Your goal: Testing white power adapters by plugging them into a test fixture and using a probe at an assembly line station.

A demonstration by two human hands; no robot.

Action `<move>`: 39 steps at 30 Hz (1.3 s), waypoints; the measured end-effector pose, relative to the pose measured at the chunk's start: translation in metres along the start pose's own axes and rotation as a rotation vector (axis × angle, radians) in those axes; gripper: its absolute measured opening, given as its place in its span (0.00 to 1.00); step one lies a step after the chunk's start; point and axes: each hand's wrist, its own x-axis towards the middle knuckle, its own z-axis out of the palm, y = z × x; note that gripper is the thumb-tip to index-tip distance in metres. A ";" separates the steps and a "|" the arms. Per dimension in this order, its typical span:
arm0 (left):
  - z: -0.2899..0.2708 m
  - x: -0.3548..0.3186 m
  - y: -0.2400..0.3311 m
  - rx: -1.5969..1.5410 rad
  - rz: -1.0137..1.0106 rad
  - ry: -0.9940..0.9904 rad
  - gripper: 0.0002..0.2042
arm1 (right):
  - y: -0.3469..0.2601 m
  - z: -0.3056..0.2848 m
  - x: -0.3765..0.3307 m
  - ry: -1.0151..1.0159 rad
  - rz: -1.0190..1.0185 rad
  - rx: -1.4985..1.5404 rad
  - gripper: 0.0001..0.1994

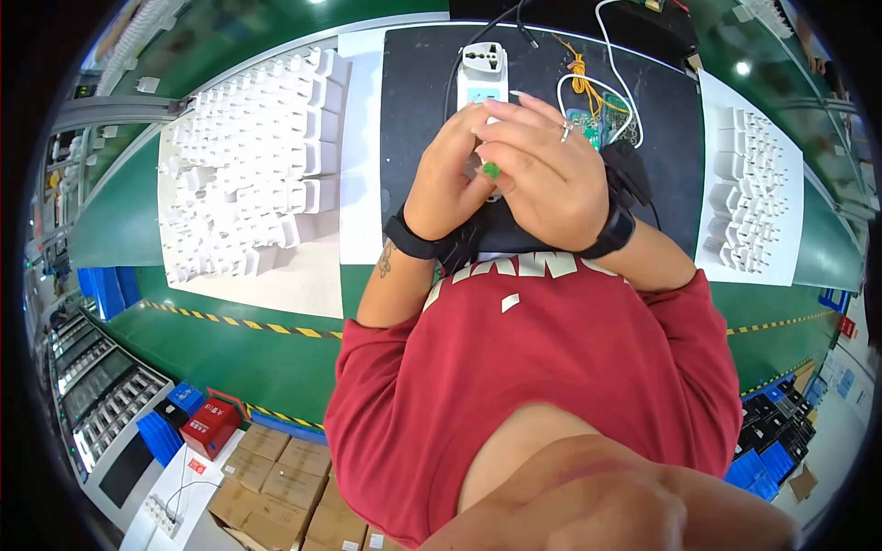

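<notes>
Above the black mat (418, 119), my left hand (447, 174) and my right hand (551, 179) meet with their fingers curled round a small object. Only a green tip (491, 170) and bits of white show between the fingers, so its kind is hidden. My right hand covers most of it, with the fingers bent over the top; the left thumb and fingers press from the other side. Just beyond the fingertips stands a white power socket (483, 57) with a pale blue panel. Right of my hands lie green circuit boards (585, 127) with a yellow cable (578, 75).
Rows of white plug adapters (262, 138) fill a board at the left. More white adapters (749, 193) stand on a white sheet at the right. A white cable (611, 41) loops across the mat's far right. Cardboard boxes (276, 487) are stacked on the floor behind me.
</notes>
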 end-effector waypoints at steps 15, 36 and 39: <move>0.003 0.001 -0.003 0.019 0.032 0.020 0.22 | 0.001 0.016 -0.013 0.174 0.131 0.147 0.05; 0.002 0.004 -0.003 -0.056 0.041 0.088 0.23 | -0.010 -0.020 0.024 -0.157 0.188 -0.054 0.09; 0.002 0.005 -0.002 -0.035 0.066 0.052 0.24 | -0.018 -0.020 0.022 -0.199 0.337 -0.062 0.07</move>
